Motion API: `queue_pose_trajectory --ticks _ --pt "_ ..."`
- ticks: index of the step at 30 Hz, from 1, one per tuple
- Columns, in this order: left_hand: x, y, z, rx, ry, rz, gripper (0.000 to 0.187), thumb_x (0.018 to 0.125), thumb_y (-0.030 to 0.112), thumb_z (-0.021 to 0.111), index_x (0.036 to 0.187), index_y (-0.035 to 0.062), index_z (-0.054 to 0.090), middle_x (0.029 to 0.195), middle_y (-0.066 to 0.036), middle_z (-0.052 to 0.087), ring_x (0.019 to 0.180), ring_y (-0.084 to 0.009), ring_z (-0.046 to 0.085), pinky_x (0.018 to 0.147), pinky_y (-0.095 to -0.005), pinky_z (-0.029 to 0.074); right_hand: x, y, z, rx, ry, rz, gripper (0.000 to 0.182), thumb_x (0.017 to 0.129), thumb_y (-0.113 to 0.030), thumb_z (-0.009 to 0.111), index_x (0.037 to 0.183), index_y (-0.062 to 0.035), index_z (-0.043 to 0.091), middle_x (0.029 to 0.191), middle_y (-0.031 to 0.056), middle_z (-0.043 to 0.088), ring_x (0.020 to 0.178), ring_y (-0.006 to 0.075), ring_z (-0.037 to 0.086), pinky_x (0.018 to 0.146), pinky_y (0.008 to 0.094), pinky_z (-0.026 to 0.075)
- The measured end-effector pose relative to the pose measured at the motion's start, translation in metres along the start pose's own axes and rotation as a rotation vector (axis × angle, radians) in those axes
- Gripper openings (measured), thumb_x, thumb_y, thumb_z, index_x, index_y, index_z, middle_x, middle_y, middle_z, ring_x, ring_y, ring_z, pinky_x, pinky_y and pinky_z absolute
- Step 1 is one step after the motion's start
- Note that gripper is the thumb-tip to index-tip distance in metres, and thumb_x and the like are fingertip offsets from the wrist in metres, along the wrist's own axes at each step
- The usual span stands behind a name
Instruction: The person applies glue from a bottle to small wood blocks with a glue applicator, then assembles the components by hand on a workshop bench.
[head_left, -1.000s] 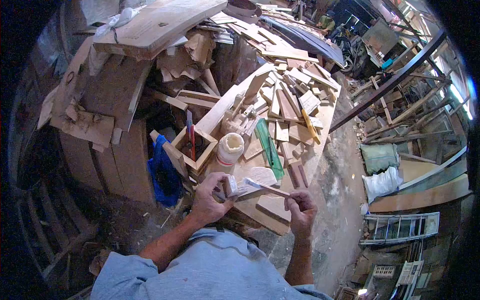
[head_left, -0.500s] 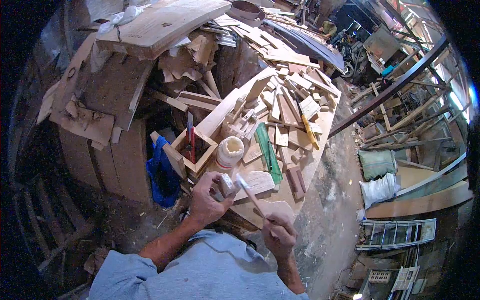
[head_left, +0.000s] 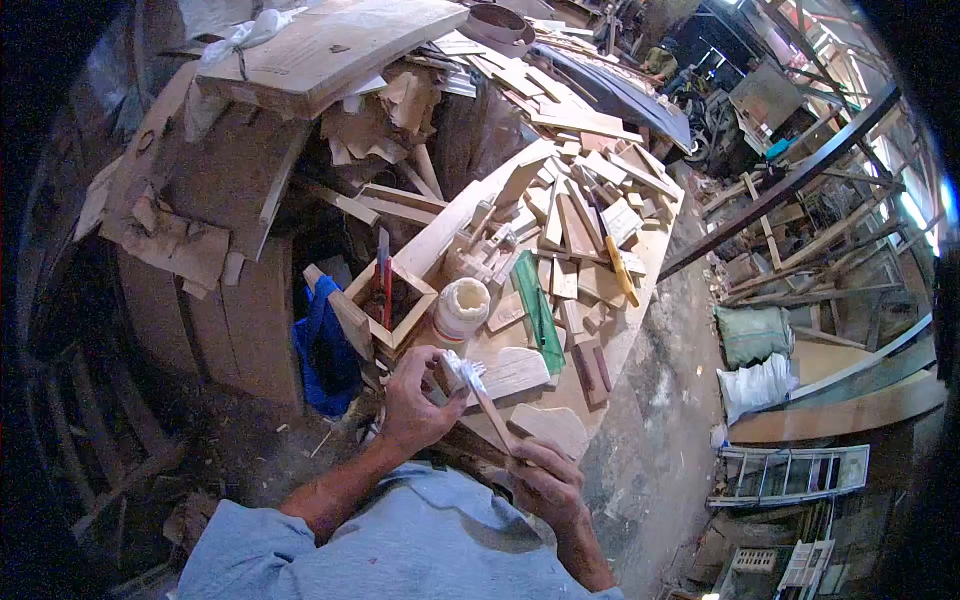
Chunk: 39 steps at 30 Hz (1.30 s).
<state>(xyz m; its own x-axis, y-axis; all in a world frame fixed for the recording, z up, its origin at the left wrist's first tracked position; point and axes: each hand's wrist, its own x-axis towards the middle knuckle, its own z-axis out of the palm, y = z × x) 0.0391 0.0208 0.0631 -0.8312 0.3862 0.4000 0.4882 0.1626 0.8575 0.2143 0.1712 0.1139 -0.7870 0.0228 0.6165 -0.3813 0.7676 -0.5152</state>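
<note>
My left hand (head_left: 412, 402) is closed around a small wooden block (head_left: 442, 378), its upper face partly covered with white paste. A brush (head_left: 489, 408) with a light wooden handle is gripped in my right hand (head_left: 549, 482). The white-coated brush head overlaps the block's top in this view. Just beyond the block stands an open white jar (head_left: 461, 312) with pale paste at its mouth. Flat shaped wooden pieces (head_left: 514, 374) lie on the bench beside the brush. My left fingers partly hide the block.
Wood offcuts (head_left: 575, 215) are heaped over the workbench, with a green plastic strip (head_left: 540, 312) and a yellow-handled tool (head_left: 621, 272) among them. A wooden box (head_left: 412, 318) holds a red-handled tool (head_left: 384, 285). A blue bag (head_left: 325, 350) hangs left. Far back is another person (head_left: 660, 62).
The brush has moved left onto the block, and my right hand has shifted slightly down and left. My left hand stays nearly in place, still holding the block.
</note>
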Motion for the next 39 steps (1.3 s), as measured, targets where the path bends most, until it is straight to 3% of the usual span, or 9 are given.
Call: queue_pose_trajectory --ticks 11,17,23,26,29,30,33,37,39 --pt "-0.002 -0.016 0.005 -0.05 0.01 0.035 0.052 0.071 0.011 0.086 0.115 0.0033 0.058 0.106 -0.014 0.063 0.09 -0.0299 0.065 0.079 -0.0404 0.055 -0.014 0.03 -0.001 0.508 0.6 0.932 0.003 0.089 0.005 0.068 0.089 0.0019 0.067 0.084 0.0062 0.067 0.07 0.0116 0.061 0.064 0.0246 0.05" --pt "-0.001 -0.05 0.015 -0.11 -0.143 0.098 0.053 0.071 0.007 0.085 0.117 0.0023 0.059 0.123 -0.017 0.06 0.114 -0.0339 0.062 0.095 -0.0414 0.052 0.095 0.078 -0.003 -0.047 0.321 0.425 0.009 0.093 -0.001 0.067 0.1 0.003 0.073 0.085 0.0049 0.069 0.074 0.0122 0.063 0.067 0.0257 0.051" --pt "0.01 -0.061 0.016 -0.11 -0.178 0.141 0.057 0.071 0.003 0.084 0.123 0.0035 0.06 0.134 -0.018 0.056 0.127 -0.0359 0.057 0.104 -0.0428 0.049 0.17 0.134 0.056 -0.225 -0.21 0.217 0.019 0.077 -0.005 0.073 0.095 0.0016 0.075 0.084 0.0194 0.07 0.077 0.0314 0.069 0.073 0.0384 0.056" --pt "0.009 -0.063 0.018 -0.116 -0.191 0.148 0.057 0.071 0.003 0.083 0.123 0.0029 0.06 0.135 -0.018 0.056 0.126 -0.0362 0.058 0.105 -0.0425 0.049 0.178 0.155 0.089 -0.398 -0.455 0.3 0.014 0.084 -0.01 0.07 0.089 0.0023 0.074 0.083 0.0218 0.069 0.081 0.0343 0.069 0.075 0.0423 0.054" --pt "0.006 -0.064 0.015 -0.074 -0.184 0.148 0.056 0.071 0.003 0.083 0.122 0.0018 0.06 0.134 -0.018 0.057 0.125 -0.0356 0.058 0.104 -0.0416 0.049 0.187 0.13 0.075 -0.247 -0.425 0.365 0.016 0.089 -0.012 0.067 0.085 0.0023 0.073 0.082 0.0231 0.067 0.084 0.0349 0.069 0.076 0.0436 0.053" --pt "0.007 -0.065 0.015 -0.053 -0.169 0.155 0.056 0.071 0.003 0.083 0.122 0.0015 0.06 0.133 -0.018 0.057 0.124 -0.0353 0.059 0.103 -0.0413 0.05 0.179 0.139 0.068 -0.327 -0.312 0.151 0.016 0.092 -0.01 0.066 0.085 0.0024 0.073 0.079 0.0214 0.067 0.075 0.0356 0.067 0.068 0.0421 0.053" --pt "0.005 -0.068 0.015 -0.09 -0.157 0.123 0.053 0.072 0.006 0.083 0.121 0.001 0.062 0.13 -0.018 0.058 0.123 -0.0342 0.059 0.102 -0.0407 0.051 0.172 0.106 0.022 -0.22 -0.1 0.287 0.018 0.089 -0.012 0.071 0.085 0.0051 0.068 0.071 0.0217 0.061 0.066 0.0376 0.063 0.066 0.0435 0.052" --pt "0.009 -0.062 0.012 -0.076 -0.124 0.107 0.05 0.073 0.007 0.084 0.118 0.0016 0.063 0.127 -0.016 0.06 0.116 -0.0314 0.063 0.094 -0.039 0.054 0.127 0.058 -0.042 0.049 0.224 0.751 0.016 0.096 -0.013 0.07 0.093 0.0024 0.072 0.067 0.0053 0.062 0.059 0.0128 0.058 0.055 0.0279 0.046" --pt "0.008 -0.062 0.012 -0.101 -0.115 0.061 0.049 0.072 0.008 0.084 0.116 0.0016 0.063 0.125 -0.016 0.061 0.111 -0.03 0.064 0.089 -0.0382 0.055 0.076 0.064 -0.053 0.268 0.299 0.709 0.011 0.097 -0.008 0.068 0.098 0.0013 0.073 0.069 0.0024 0.064 0.06 0.0084 0.057 0.053 0.025 0.045"
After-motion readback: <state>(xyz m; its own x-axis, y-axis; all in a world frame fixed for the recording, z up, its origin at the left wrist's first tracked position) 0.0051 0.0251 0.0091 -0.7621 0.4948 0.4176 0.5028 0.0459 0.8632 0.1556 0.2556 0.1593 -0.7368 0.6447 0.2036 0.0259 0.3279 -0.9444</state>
